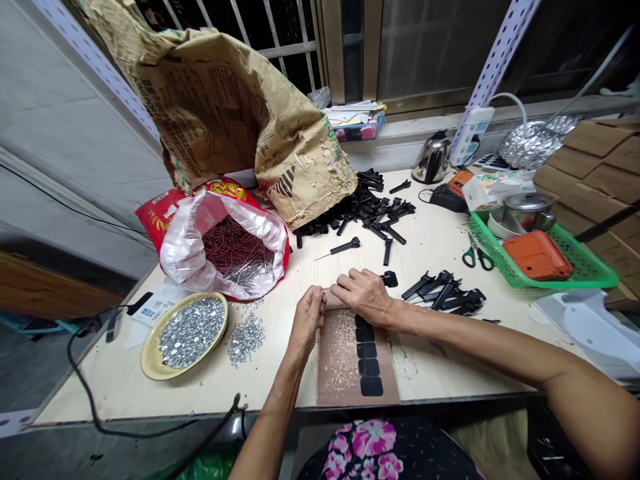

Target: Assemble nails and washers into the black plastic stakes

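Note:
Both my hands meet over a brown board (345, 387) at the table's front edge. My left hand (311, 312) is closed in a pinch at the board's far left corner; what its fingertips hold is too small to make out. My right hand (364, 297) is curled around a black plastic part, whose square head (390, 279) sticks out on its right side. Its fingers almost touch the left fingertips. Down the board's right side runs a column of black square pads (369, 367), with pale specks to their left. Right of this hand lie several black plastic parts with thin metal rods (445, 292).
To the left stand a yellow bowl of small metal washers (193, 332), a loose washer pile (247, 339) and a red bag of screw-like rods (235, 247). Behind are a paper sack (305, 167) and heaped black parts (375, 207). Scissors (477, 253) and a green basket (590, 277) are right.

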`<state>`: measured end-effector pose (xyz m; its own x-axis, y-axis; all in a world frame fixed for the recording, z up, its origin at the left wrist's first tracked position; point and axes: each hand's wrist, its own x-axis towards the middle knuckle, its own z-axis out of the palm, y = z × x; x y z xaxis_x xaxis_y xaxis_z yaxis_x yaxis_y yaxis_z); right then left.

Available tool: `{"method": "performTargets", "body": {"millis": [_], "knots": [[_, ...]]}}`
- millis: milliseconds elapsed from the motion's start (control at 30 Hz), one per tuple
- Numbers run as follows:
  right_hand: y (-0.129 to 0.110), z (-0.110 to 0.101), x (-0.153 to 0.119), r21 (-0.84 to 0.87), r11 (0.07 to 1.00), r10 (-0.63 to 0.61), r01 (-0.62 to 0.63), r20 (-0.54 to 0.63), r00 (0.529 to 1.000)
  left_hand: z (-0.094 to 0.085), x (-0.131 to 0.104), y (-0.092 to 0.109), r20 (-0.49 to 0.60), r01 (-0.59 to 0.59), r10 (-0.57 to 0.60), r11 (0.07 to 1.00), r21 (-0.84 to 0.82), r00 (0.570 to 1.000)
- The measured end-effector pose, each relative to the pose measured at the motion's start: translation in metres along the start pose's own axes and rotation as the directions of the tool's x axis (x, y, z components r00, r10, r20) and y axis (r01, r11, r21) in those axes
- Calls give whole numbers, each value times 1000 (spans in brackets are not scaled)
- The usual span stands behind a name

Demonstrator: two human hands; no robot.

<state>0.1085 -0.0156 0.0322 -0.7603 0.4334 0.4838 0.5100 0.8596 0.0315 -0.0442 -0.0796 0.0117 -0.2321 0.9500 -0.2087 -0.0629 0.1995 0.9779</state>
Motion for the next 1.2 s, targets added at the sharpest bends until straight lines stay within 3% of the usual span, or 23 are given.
{"method": "performTargets", "body": {"millis": [100,233,400,500,767,1200], "knots": [[1,0,2,-10,999,-36,36,23,999,-1,-1,4,-66,-53,58,996,71,996],[2,-1,1,0,1000,21,-21,64,998,-2,-2,7,-73,-96,104,989,110,992],[3,-6,0,-45,997,-61,63,52,997,-2,0,9,69,77,-69,989,-125,995],[1,-6,1,-33,998,-43,45,52,998,-4,0,10,112,153,-133,967,-203,985],[-3,-9,6,274,936,201,-220,97,975,-11,-1,13,190,218,-162,918,-331,968],[-6,-5,11,163,975,140,-154,93,986,-9,-1,12,164,205,-151,895,-395,975]]}}
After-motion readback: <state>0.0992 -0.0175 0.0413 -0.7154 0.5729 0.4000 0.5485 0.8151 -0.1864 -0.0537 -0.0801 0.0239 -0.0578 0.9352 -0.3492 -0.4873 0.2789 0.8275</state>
